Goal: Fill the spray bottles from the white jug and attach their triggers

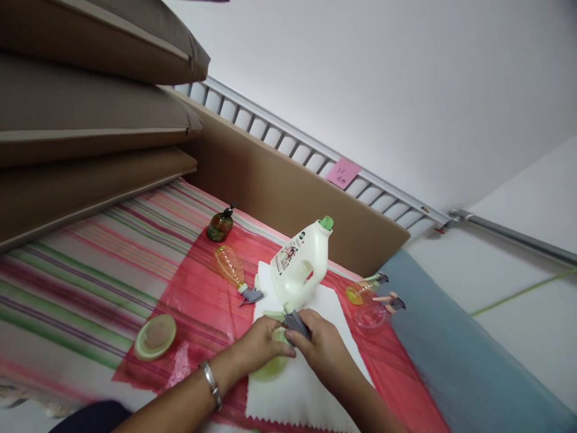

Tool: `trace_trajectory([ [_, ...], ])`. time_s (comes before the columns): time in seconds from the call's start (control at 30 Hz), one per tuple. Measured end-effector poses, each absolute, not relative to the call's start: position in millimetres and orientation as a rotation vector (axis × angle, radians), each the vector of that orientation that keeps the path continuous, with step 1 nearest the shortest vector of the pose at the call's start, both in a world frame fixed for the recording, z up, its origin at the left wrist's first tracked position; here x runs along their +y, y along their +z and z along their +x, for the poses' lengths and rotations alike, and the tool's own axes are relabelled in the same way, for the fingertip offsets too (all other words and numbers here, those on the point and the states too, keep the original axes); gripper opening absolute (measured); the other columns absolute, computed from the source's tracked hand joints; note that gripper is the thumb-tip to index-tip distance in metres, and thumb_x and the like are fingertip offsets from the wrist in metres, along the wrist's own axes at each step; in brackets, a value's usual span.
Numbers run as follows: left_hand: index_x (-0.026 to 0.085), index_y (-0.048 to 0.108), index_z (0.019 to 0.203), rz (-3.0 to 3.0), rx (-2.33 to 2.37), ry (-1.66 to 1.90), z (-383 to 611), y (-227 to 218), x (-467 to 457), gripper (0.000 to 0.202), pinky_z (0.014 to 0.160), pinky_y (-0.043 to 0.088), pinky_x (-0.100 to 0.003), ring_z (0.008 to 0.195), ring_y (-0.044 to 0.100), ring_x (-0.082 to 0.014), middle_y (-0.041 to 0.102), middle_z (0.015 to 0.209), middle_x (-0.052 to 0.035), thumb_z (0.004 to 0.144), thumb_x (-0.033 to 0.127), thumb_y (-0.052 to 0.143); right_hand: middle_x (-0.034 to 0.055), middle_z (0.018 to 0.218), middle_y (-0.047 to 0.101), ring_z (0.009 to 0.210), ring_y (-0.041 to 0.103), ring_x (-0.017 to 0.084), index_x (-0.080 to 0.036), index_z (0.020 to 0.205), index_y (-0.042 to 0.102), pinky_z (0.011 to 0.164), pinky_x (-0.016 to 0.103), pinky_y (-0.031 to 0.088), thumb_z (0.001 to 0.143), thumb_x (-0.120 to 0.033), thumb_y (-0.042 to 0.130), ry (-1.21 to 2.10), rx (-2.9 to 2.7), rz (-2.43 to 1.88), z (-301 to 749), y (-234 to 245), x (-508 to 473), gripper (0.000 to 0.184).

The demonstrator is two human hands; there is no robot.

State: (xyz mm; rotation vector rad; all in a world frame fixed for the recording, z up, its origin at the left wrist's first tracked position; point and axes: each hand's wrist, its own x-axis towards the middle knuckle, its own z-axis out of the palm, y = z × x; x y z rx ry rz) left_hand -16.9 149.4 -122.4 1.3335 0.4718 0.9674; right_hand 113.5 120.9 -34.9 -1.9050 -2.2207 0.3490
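My left hand (260, 345) wraps around a small yellow-green spray bottle (273, 364) lying on a white cloth (306, 385). My right hand (321, 347) pinches the bottle's grey trigger head (296, 322). Just beyond the hands a white jug with a green cap (301, 264) stands tilted on the cloth. A silver bracelet (211, 385) is on my left wrist.
An orange spray bottle (231, 269) and a dark pump bottle (220, 226) lie on the red sheet (198, 300). A green lid (155, 337) sits left. Two more spray bottles (367, 294) lie right, beside a blue-grey mat (451, 361). Brown cushions (90, 108) are stacked at the left.
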Motion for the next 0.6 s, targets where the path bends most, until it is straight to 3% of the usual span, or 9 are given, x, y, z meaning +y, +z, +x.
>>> trace_trajectory([
  [0.17,0.017,0.069,0.084,1.408,0.537,0.873,-22,-119,149,0.018,0.084,0.043,-0.030,0.088,0.059,-0.0197,0.069,0.085,0.0011,0.066,0.020,0.066,0.0024,0.078,0.059,0.076,0.055,0.020,-0.021,0.074,0.053,0.067,0.028,0.038,0.076,-0.025,0.052,0.326,-2.230,-1.904,114,-34,122,0.005],
  [0.33,0.017,0.063,0.102,1.299,0.753,1.112,-8,-131,142,0.055,0.090,0.042,-0.034,0.101,0.057,-0.0246,0.067,0.104,-0.0053,0.050,0.017,0.081,0.0031,0.079,0.059,0.076,0.055,0.020,-0.021,0.075,0.053,0.068,0.028,0.038,0.077,-0.026,0.052,0.321,-2.223,-1.943,113,-34,122,0.006],
  [0.6,0.017,0.069,0.087,1.329,0.555,1.120,-8,-130,146,0.027,0.086,0.043,-0.029,0.093,0.059,-0.0213,0.070,0.092,-0.0017,0.061,0.019,0.074,0.0020,0.077,0.057,0.075,0.054,0.019,-0.021,0.073,0.051,0.066,0.027,0.036,0.077,-0.026,0.052,0.362,-2.221,-1.920,114,-35,121,0.007],
])
